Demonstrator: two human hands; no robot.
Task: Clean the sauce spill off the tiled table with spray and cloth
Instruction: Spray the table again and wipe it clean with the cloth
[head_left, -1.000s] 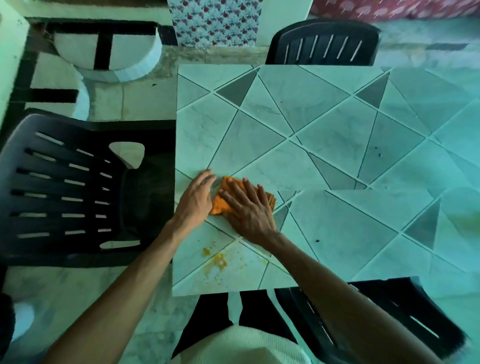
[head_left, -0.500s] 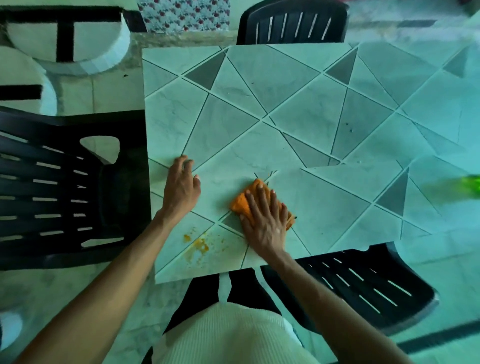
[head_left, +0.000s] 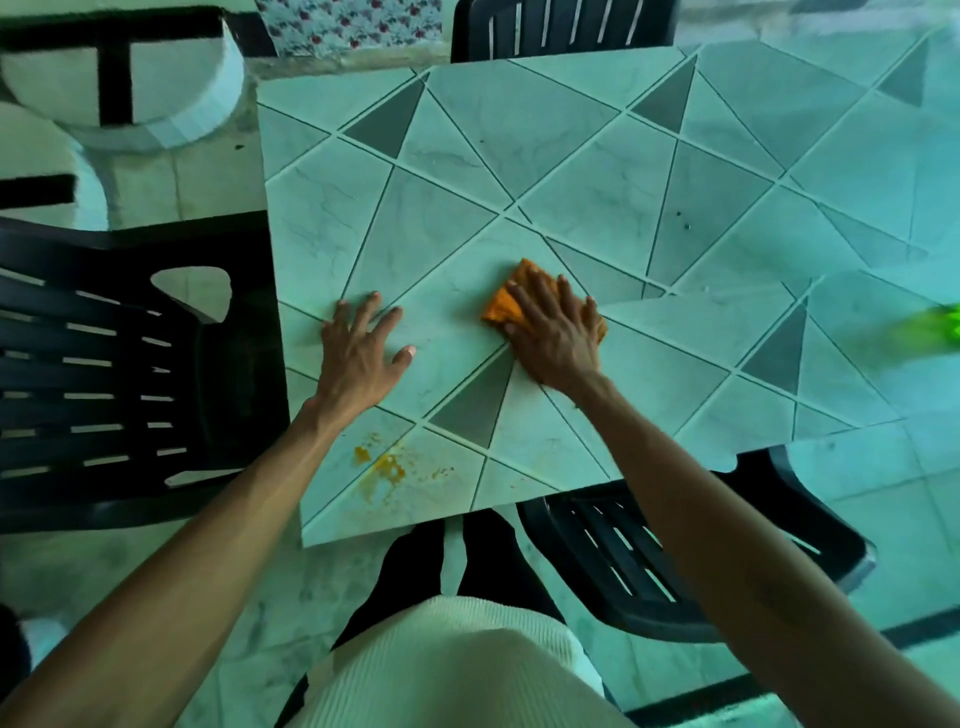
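An orange cloth (head_left: 503, 305) lies on the tiled table (head_left: 571, 171), and my right hand (head_left: 553, 332) presses flat on it with straight fingers. My left hand (head_left: 358, 353) rests on the bare tiles to the cloth's left, fingers spread. An orange sauce spill (head_left: 387, 466) stains the tiles near the table's front left corner, below my left wrist and apart from the cloth. At the right edge of the view a blurred green object (head_left: 935, 335) lies on the table; I cannot tell what it is.
A black plastic chair (head_left: 104, 374) stands against the table's left side. Another chair (head_left: 561, 28) is at the far side, and a third (head_left: 675, 561) is tucked under the front edge on my right. My legs are below the front edge.
My right hand slid the cloth to the right, away from my left hand, then a little farther from me. The left hand stayed on the tiles and spread its fingers. The camera shifted.
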